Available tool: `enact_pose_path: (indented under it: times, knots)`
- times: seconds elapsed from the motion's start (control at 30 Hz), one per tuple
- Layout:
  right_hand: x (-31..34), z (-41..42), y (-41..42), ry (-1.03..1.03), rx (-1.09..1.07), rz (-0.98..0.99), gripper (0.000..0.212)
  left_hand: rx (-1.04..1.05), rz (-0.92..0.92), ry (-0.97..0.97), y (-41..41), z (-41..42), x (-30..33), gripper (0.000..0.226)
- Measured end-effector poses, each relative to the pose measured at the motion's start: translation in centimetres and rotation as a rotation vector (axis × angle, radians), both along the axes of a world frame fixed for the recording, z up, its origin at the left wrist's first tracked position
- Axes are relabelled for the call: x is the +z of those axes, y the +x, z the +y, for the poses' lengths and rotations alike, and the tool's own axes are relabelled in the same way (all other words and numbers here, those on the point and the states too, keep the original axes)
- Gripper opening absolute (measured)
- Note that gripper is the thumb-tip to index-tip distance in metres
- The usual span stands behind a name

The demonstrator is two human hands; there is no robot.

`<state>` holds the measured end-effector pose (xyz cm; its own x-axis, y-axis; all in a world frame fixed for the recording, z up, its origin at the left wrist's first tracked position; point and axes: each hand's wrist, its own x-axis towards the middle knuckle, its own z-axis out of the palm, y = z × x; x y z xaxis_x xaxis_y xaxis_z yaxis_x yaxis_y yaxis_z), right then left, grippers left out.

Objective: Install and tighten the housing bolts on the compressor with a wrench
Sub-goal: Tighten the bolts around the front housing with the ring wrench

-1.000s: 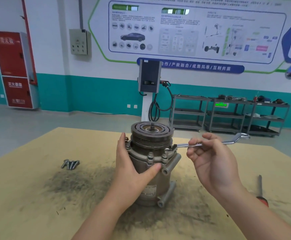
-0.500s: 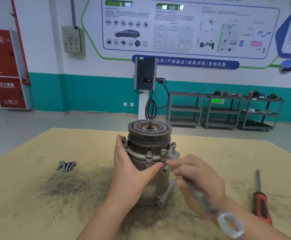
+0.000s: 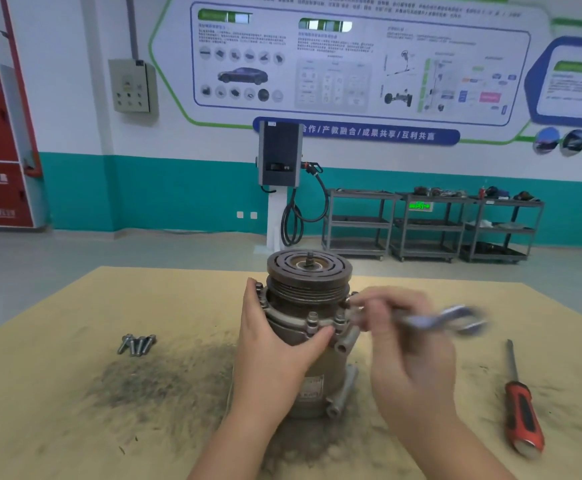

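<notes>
Two hands work on one compressor (image 3: 308,341), which stands upright on the yellow table (image 3: 74,427) with its pulley on top. The left hand (image 3: 275,348) wraps the housing from the side, fingers curled around the far side and the thumb lying across the front just under the flange; I judge this grip is there to stop the body from turning when the wrench pulls.

The right hand (image 3: 407,344) holds the wrench (image 3: 435,318), fingers closed around its shaft. The tool is blurred, so I cannot tell if its near end sits on a bolt; it reaches toward the flange bolts (image 3: 339,318), just left of the right fingertips (image 3: 362,301). The free end points away to the right of the knuckles.

Several bolts already stand in the flange, close above the left thumb. Spare bolts (image 3: 137,344) lie well left of the left hand, probably waiting for their turn. A red screwdriver (image 3: 521,414) lies well apart, to the right of the right wrist, unused.
</notes>
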<state>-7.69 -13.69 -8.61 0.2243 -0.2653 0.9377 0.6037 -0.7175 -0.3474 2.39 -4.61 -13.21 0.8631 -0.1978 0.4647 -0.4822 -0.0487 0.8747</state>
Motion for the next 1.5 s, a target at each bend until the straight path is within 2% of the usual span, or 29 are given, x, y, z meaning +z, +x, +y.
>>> enact_pose_path:
  times: [0.03,0.1,0.2,0.47,0.6,0.67,0.73,0.83,0.97,1.03,1.1,1.17,1.23,1.33,1.4,1.5]
  knots:
    - [0.1,-0.4,-0.1,0.213,0.134,0.002,0.015,-0.004,-0.016,0.003,0.1,-0.1,-0.2,0.127]
    - [0.6,-1.2,0.2,0.479,0.199,-0.057,0.019,-0.009,-0.021,0.019,0.5,-0.1,-0.3,0.127]
    - [1.9,-1.8,0.6,0.733,0.355,-0.030,0.020,-0.021,0.009,0.025,0.6,0.4,0.1,0.127]
    - [1.2,-3.1,0.7,0.882,0.528,0.053,0.020,-0.071,0.017,0.057,0.8,0.7,0.4,0.131]
    - [0.8,-3.9,0.8,0.989,0.613,0.158,0.021,-0.087,0.013,0.081,0.9,0.8,0.4,0.131]
    - [0.4,-3.9,0.9,0.977,0.610,0.140,0.020,-0.084,0.030,0.085,1.0,0.8,0.4,0.134]
    - [-0.2,-3.1,0.9,0.857,0.525,0.052,0.016,-0.072,0.042,0.078,1.0,0.8,0.5,0.135]
    - [-1.8,-1.4,0.9,0.490,0.283,-0.090,0.013,-0.031,0.046,0.080,1.0,0.7,0.5,0.136]
    - [-3.0,0.0,1.0,-0.062,0.076,-0.021,0.018,-0.067,0.096,0.049,1.3,0.3,0.1,0.133]
    - [-3.2,0.7,1.4,-0.179,0.011,0.023,0.022,-0.084,0.107,0.053,1.9,0.4,-0.3,0.124]
    - [-3.0,1.7,1.9,-0.183,-0.021,0.061,0.026,-0.057,0.063,0.096,2.7,0.4,-0.7,0.101]
    - [-2.7,2.2,2.2,-0.165,-0.032,0.065,0.024,-0.008,0.033,0.085,2.9,0.3,-0.7,0.088]
    - [-2.2,2.1,2.0,-0.117,0.017,0.022,0.017,-0.044,0.049,0.019,2.7,0.2,-0.3,0.093]
    - [-1.0,1.3,0.9,0.060,0.091,-0.061,0.008,-0.040,0.083,-0.017,2.2,0.3,-0.1,0.118]
    - [-0.6,0.8,0.3,0.245,0.157,-0.095,0.012,-0.006,0.053,0.006,2.0,0.5,0.0,0.116]
    - [-0.3,0.2,0.0,0.502,0.262,-0.091,0.007,-0.046,0.065,-0.011,1.8,1.0,0.0,0.097]
